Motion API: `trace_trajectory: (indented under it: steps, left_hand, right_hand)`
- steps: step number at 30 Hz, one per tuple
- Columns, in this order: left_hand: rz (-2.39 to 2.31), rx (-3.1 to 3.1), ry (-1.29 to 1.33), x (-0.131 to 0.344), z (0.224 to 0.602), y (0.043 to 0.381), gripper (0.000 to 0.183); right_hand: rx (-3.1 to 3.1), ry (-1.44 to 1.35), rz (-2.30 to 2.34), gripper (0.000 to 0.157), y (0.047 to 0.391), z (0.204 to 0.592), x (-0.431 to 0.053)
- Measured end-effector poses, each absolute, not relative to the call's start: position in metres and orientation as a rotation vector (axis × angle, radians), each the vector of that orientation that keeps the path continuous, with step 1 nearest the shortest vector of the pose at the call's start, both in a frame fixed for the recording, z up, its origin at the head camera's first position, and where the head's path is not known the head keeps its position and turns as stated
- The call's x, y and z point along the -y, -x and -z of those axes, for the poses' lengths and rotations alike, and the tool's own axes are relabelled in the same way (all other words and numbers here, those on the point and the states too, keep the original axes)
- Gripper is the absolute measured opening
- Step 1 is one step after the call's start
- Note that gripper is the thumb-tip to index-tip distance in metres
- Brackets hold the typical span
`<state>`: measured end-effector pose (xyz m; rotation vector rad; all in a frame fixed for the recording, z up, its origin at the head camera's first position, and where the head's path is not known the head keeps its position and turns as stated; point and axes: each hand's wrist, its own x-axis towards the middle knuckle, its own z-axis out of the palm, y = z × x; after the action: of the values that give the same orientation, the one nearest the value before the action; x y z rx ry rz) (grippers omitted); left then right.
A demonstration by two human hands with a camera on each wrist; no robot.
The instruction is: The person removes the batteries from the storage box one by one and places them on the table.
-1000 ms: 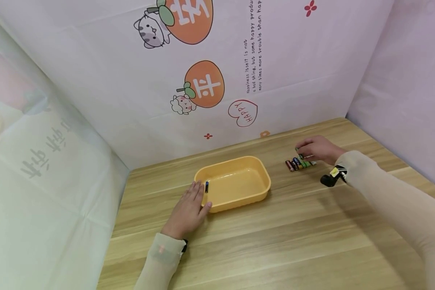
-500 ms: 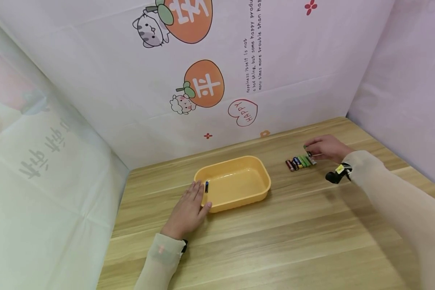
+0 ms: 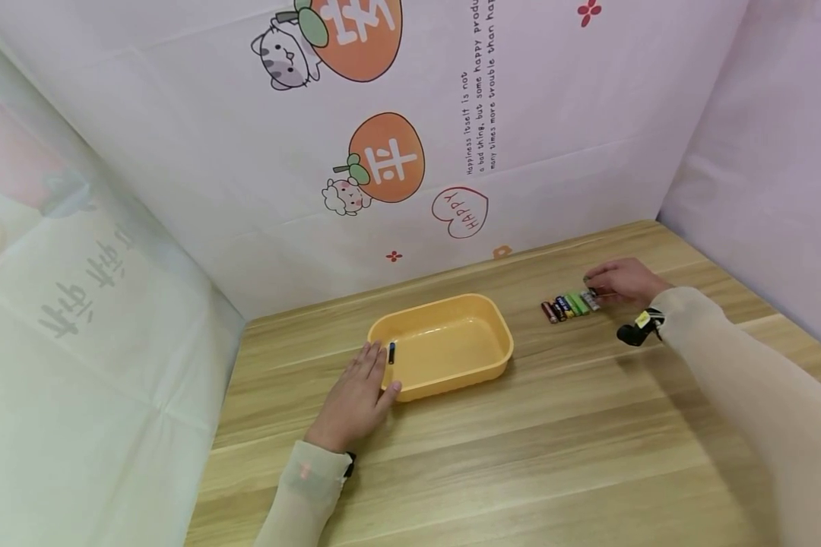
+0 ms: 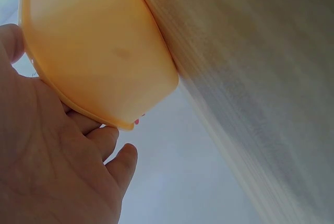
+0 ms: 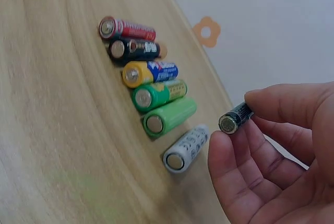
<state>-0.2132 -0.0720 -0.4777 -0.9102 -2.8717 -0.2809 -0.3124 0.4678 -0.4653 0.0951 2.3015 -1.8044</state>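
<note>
My right hand pinches a small dark battery between thumb and fingers, just right of a row of batteries. In the right wrist view the row runs from a red battery through a black one, a yellow-and-blue one, a green one and a light green one to a white one. My left hand rests on the left rim of a yellow tray, fingers extended over the edge. A dark battery with a blue end lies inside the tray near those fingers.
The wooden table meets a white printed cloth wall at the back. Further cloth walls stand at the left and right. The tray lies left of the battery row, with bare wood between them.
My right hand has moved right from over the row, with the dark battery pinched in it, uncovering the row's right end. The left hand and the tray have stayed put.
</note>
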Motion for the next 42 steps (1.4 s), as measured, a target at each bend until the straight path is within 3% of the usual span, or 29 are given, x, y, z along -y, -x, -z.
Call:
trace_trajectory:
  steps: [29, 42]
  left_hand:
    - [0.297, 2.847, 0.932, 0.077, 0.482, 0.215, 0.073]
    - [0.268, 2.844, 0.937, 0.078, 0.478, 0.220, 0.075]
  right_hand:
    - [-2.568, -0.121, 1.486, 0.048, 0.317, 0.484, -0.478]
    - [-2.625, -0.119, 1.382, 0.038, 0.319, 0.480, -0.477]
